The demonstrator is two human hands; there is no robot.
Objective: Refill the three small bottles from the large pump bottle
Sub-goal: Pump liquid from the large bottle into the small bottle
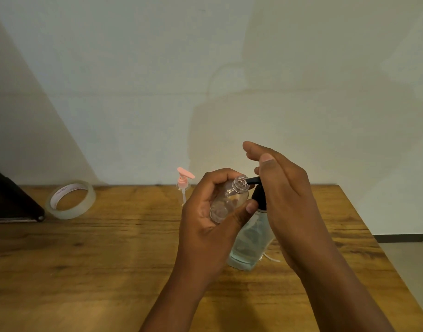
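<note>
A: Nearest us are our forearms, coming up over the near edge of the surface (109, 271). Starting from the left, what could trip us up?

B: Little on that side. The tape roll (70, 199) lies near the far left edge, next to a dark object (11, 200) in the far left corner, both well apart from the work. Along the far edge, just left of our hands, stands a pink pump head (184, 179) with its tube hanging down; we judge it belongs to one of the small bottles, and a stray elbow could knock it over.

A: And the left hand (205, 224)?

B: Its grip is wrapped around the small bottle (229, 200), fingers behind and thumb across the front, holding it tilted so the open neck meets the black nozzle (252, 180). The glass looks nearly empty. The mouth is narrow, so if the tilt drifts, liquid would run down the outside onto our fingers and the surface.

A: The right hand (284, 188)?

B: It sits over the pump top with its fingers loosely spread, clamped on nothing, seemingly ready to press. The large pump bottle (250, 238) stands in the middle of the surface toward the right edge, with nothing gripping its body. A hard or off-centre push could tip it or jerk the nozzle away from the neck.

A: The other two small bottles?

B: We cannot see them.
</note>
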